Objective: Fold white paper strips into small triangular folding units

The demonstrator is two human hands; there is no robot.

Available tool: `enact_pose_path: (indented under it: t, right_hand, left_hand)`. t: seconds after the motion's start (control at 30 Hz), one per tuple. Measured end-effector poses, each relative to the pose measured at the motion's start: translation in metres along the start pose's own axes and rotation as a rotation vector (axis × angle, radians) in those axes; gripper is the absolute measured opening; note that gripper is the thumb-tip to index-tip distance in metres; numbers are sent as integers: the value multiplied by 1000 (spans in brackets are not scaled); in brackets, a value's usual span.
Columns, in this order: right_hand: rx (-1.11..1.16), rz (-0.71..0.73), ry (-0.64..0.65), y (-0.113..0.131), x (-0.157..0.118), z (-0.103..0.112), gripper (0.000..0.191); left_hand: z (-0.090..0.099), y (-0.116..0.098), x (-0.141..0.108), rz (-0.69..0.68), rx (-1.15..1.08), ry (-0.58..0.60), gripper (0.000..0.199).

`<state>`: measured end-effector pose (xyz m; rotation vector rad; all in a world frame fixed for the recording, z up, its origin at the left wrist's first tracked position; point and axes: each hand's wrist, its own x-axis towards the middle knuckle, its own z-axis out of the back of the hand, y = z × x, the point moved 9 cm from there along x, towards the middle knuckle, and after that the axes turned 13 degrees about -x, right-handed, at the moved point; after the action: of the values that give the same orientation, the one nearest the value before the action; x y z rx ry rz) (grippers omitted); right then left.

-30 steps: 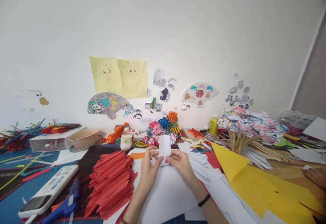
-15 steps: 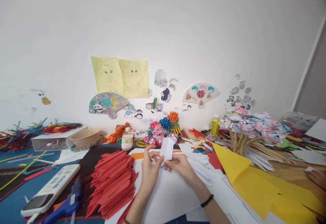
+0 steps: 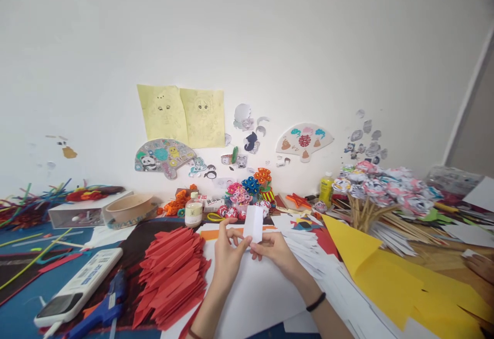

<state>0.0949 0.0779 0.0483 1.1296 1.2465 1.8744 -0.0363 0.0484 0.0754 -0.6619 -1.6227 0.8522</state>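
Note:
A small folded white paper strip (image 3: 253, 221) stands upright between my two hands, with a crease running along it. My left hand (image 3: 229, 254) pinches its lower left edge between thumb and fingers. From the other side my right hand (image 3: 273, 250) grips the lower right edge, thumb in front. The fingertips of both hands nearly meet at the strip's bottom. Below them lies a large white paper sheet (image 3: 258, 298). Left of my hands is a pile of folded red paper strips (image 3: 173, 277); to the right lie many white paper strips (image 3: 328, 277).
A blue glue gun (image 3: 108, 308) and a white power strip (image 3: 79, 287) lie at the left. Yellow paper (image 3: 401, 282) covers the right front. A glue bottle (image 3: 193, 211) and paper flowers (image 3: 386, 187) stand at the back. Another person's hand (image 3: 480, 267) shows at the right edge.
Both hands keep their pinch on the white paper strip, which has shifted and turned very slightly. The view has moved a little; nothing else visibly differs.

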Motion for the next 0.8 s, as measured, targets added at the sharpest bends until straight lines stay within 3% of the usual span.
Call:
enact_pose_path:
  t: [0.3,0.8]
  right_hand:
    - [-7,14,-53,-2,2,5,30]
    - [-87,25,-80,10,1,12,35]
  left_hand:
    - [-6,18,2,116,80,120,27]
    - [-2,11,3,72,131,67,30]
